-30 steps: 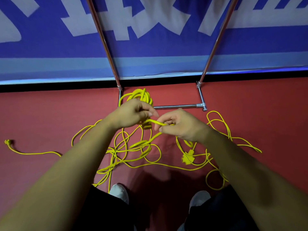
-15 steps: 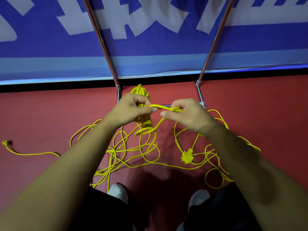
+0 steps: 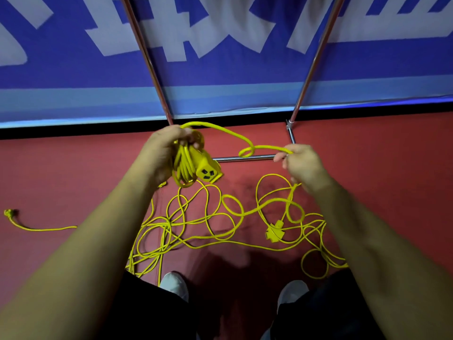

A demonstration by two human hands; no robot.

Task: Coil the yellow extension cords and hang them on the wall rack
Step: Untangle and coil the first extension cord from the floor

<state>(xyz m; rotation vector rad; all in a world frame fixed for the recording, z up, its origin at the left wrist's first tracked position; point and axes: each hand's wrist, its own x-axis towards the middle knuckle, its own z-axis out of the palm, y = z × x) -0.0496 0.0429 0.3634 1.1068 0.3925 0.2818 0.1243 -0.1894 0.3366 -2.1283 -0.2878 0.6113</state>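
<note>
- On my feed, the left hand grips a small coil of yellow cord, with the socket end hanging below the fingers.
- The right hand pinches a strand arcing over from the coil.
- Loose cord lies tangled on the red floor near the metal rack. What looks like another socket sits in the tangle.

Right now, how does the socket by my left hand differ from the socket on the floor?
The hand socket hangs in the air beside the coil that the left hand grips; the floor socket lies on the red floor among loose cord. The hand socket is a block showing dark slots; the floor socket looks cross-shaped, with no slots visible. Both are yellow.
</note>
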